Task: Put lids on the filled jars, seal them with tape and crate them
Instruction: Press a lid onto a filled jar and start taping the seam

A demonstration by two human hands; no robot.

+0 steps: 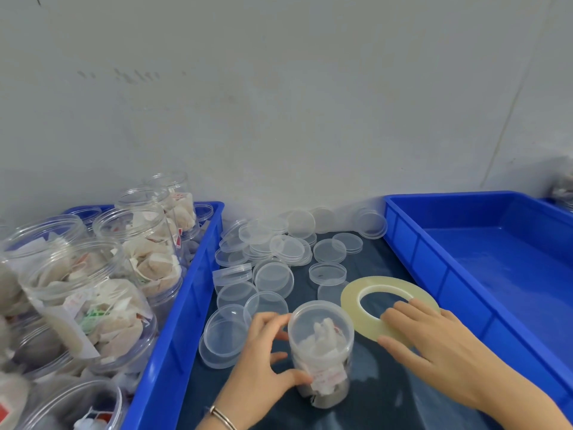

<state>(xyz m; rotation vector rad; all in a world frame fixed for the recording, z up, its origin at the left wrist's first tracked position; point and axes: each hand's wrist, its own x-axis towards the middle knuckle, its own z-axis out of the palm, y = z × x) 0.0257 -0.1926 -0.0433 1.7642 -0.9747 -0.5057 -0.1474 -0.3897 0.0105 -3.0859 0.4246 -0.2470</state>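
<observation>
A clear filled jar (321, 352) with a lid on it stands upright on the dark table near the front. My left hand (263, 358) grips its left side, fingers curled round the wall. My right hand (434, 339) rests flat on a large yellowish roll of clear tape (356, 301) that lies just right of the jar. Several loose clear lids (273, 259) lie scattered behind the jar. A blue crate (173, 336) at the left holds several open jars (93, 299) filled with tea bags. Another blue crate (496, 259) at the right has nothing visible in it.
A grey wall (279, 103) closes off the back of the table. The dark table surface (387, 398) shows between the two crates. Part of another blue crate with a jar (562, 193) shows at the far right edge.
</observation>
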